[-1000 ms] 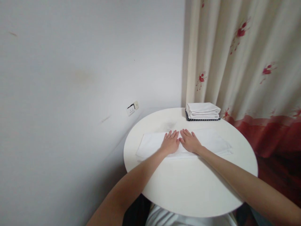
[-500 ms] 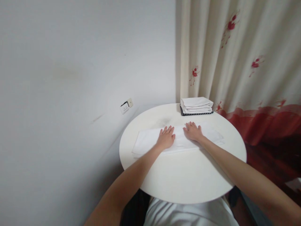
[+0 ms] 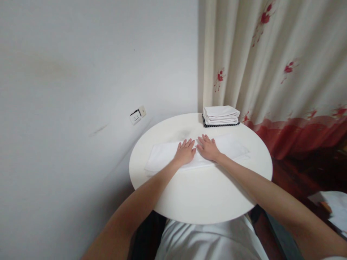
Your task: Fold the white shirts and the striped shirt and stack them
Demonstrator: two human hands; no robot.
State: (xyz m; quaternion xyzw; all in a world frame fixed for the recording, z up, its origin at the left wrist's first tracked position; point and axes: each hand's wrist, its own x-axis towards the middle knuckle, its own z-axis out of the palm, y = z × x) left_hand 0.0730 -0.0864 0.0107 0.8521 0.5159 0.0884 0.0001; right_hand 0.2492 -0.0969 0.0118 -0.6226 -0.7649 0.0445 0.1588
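Note:
A long white cloth (image 3: 162,157), folded into a strip, lies across the round white table (image 3: 200,195). My left hand (image 3: 185,152) rests flat on its middle with fingers stretched out. Right beside it, my right hand (image 3: 207,148) also lies flat and open on the cloth, the two hands nearly touching. Neither hand grips anything.
A stack of folded white cloths (image 3: 221,115) on a dark-edged piece sits at the table's far edge. A flowered cream and red curtain (image 3: 271,72) hangs behind on the right. A wall socket (image 3: 137,115) is on the white wall to the left.
My hands spread apart along the cloth half a second ago and have come back together at its middle. The view has shifted, so the table sits further left.

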